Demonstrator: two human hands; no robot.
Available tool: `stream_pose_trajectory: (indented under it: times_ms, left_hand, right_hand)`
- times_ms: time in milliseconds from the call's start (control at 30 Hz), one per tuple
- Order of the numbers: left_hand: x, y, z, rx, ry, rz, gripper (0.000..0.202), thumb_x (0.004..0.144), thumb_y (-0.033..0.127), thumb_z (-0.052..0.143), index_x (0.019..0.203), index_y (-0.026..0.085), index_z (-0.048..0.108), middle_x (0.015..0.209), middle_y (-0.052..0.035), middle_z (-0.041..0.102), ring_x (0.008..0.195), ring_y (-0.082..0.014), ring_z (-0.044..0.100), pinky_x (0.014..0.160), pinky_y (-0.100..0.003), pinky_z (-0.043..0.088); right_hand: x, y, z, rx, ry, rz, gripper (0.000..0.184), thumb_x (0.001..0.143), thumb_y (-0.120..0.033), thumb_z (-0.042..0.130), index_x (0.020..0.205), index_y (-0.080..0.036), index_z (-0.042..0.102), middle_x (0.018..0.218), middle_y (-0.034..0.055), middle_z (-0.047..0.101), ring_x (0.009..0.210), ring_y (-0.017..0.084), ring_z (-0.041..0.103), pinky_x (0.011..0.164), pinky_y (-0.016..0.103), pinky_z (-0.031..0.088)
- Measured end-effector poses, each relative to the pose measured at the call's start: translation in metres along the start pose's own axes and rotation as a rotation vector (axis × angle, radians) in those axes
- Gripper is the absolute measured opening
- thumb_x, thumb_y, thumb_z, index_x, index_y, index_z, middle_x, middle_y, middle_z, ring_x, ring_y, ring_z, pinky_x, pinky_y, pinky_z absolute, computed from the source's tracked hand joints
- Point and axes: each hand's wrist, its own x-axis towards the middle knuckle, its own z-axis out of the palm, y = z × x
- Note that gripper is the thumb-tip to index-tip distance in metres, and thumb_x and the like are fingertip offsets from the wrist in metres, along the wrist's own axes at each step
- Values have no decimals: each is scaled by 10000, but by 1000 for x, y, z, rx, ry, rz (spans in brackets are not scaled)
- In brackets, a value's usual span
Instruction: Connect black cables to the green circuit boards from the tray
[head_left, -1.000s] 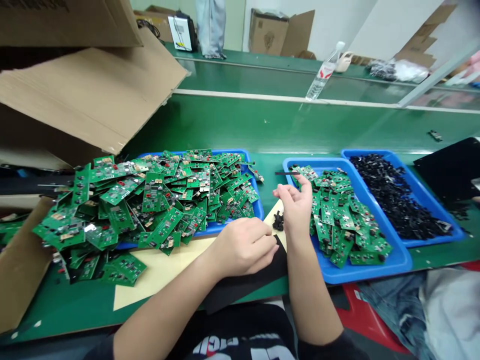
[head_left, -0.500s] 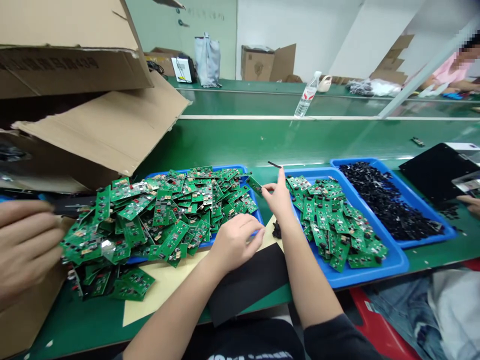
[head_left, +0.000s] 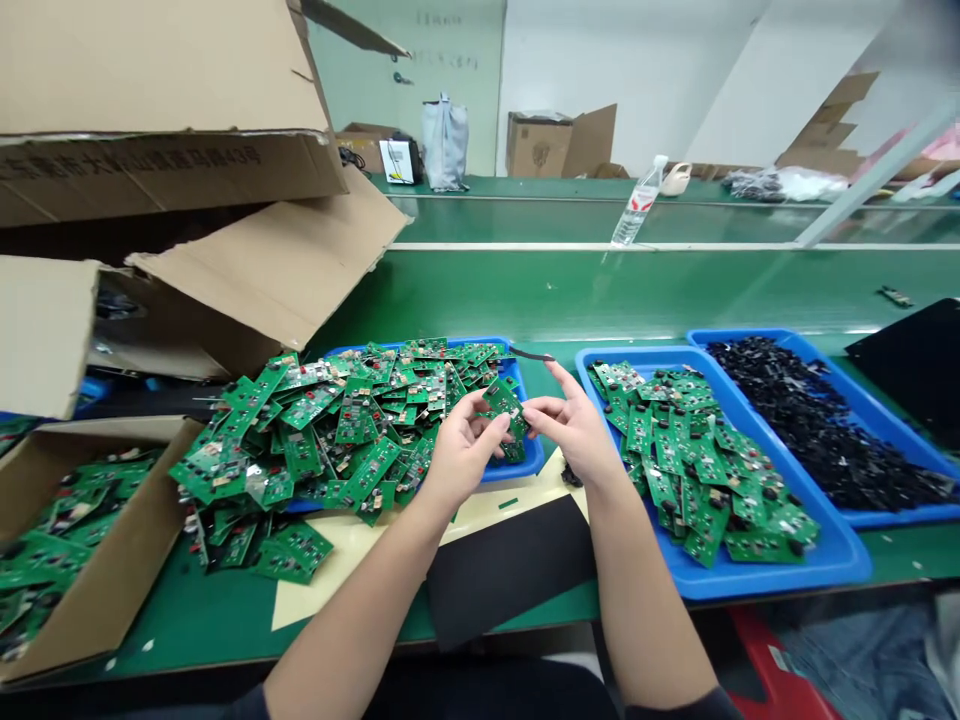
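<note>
A green circuit board [head_left: 504, 402] is held between my two hands above the front of the heaped tray. My left hand [head_left: 466, 440] pinches its left side between thumb and fingers. At its right edge, my right hand [head_left: 574, 425] grips with thumb and fingers, while the index finger points up. A thin dark strip [head_left: 531, 354] sticks out leftward from that index fingertip. Left of my hands, many circuit boards [head_left: 360, 420] are heaped over a blue tray [head_left: 534, 465]. More boards [head_left: 679, 450] with black parts on them lie in the blue tray [head_left: 832, 575] on the right.
A black sheet [head_left: 510, 570] and yellowish paper [head_left: 300, 597] lie in front of me. Small black parts [head_left: 810, 420] fill another blue tray at far right. Cardboard boxes [head_left: 142, 560] stand on the left, one holding boards. A water bottle [head_left: 639, 200] stands on the ledge behind.
My left hand has risen to the board and now grips it together with my right hand. A small green strip now lies on the paper. Another person's hand at far left has gone from view.
</note>
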Motion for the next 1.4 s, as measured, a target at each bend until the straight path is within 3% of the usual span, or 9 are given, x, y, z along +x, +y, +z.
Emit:
stream_pose_trajectory:
  times_ms: [100, 233, 400, 467, 600, 733, 867, 1000, 1400]
  left_hand:
    - [-1, 2, 0, -22, -20, -20, 201, 757, 319, 631, 765, 135, 551, 609, 10, 576, 504, -71, 534, 492, -178, 446]
    - [-1, 4, -1, -164, 21, -59, 221, 721, 323, 654, 720, 159, 505, 583, 20, 578, 508, -80, 538, 473, -175, 430]
    - [-2, 6, -1, -74, 44, -96, 227, 694, 321, 627, 642, 176, 461, 434, 89, 388, 370, -45, 352, 376, -161, 256]
    - [-2, 7, -1, -70, 73, -99, 200, 669, 282, 606, 608, 174, 449, 454, 88, 364, 391, -42, 327, 396, -164, 264]
    - [1, 8, -4, -213, 69, -130, 110, 667, 274, 499, 647, 181, 443, 550, 34, 497, 508, -100, 470, 486, -210, 397]
    - [2, 11, -6, -313, 36, -173, 147, 689, 311, 493, 731, 171, 479, 551, 26, 530, 532, -117, 504, 541, -246, 447]
    - [-1, 12, -4, -168, -40, -166, 262, 649, 336, 656, 802, 149, 556, 508, 60, 480, 471, -80, 439, 481, -206, 383]
    - [-4, 12, -2, 26, -89, -139, 215, 632, 311, 702, 697, 139, 590, 471, 65, 447, 402, -51, 376, 406, -189, 278]
    - [-5, 12, -4, -130, -110, -216, 227, 644, 310, 687, 651, 160, 517, 399, 96, 415, 333, -32, 344, 370, -168, 256]
  right_hand:
    - [-4, 1, 4, -4, -21, -50, 856, 643, -243, 756, 1371, -196, 308, 745, -16, 679, 613, 115, 592, 538, 242, 521]
    - [-4, 4, 7, -6, 32, -149, 743, 696, -253, 711, 1334, -218, 333, 822, 6, 685, 712, 135, 632, 594, 253, 532]
    - [-3, 5, 5, 4, 235, -287, 242, 781, -312, 623, 987, -196, 573, 871, 33, 662, 786, 149, 647, 635, 270, 531]
    - [-3, 4, 3, 15, 261, -325, 159, 780, -319, 625, 871, -192, 596, 848, 29, 661, 772, 146, 643, 639, 274, 527]
    - [-5, 3, 2, -15, 188, -334, 143, 773, -326, 637, 835, -198, 621, 829, 28, 674, 778, 157, 636, 658, 292, 523]
    - [-7, 3, 1, -142, 149, -375, 141, 804, -331, 605, 840, -204, 654, 855, 38, 677, 798, 167, 623, 689, 315, 520]
    - [-10, 1, 1, -306, 42, -489, 123, 829, -295, 570, 818, -209, 656, 864, 50, 659, 852, 190, 614, 744, 354, 516]
    - [-12, 0, 4, -396, -69, -589, 108, 841, -251, 549, 804, -219, 646, 838, 50, 664, 873, 205, 615, 793, 388, 501]
    - [-7, 2, 2, -855, -14, -847, 179, 864, -190, 519, 902, -195, 694, 891, 95, 698, 848, 204, 657, 768, 367, 541]
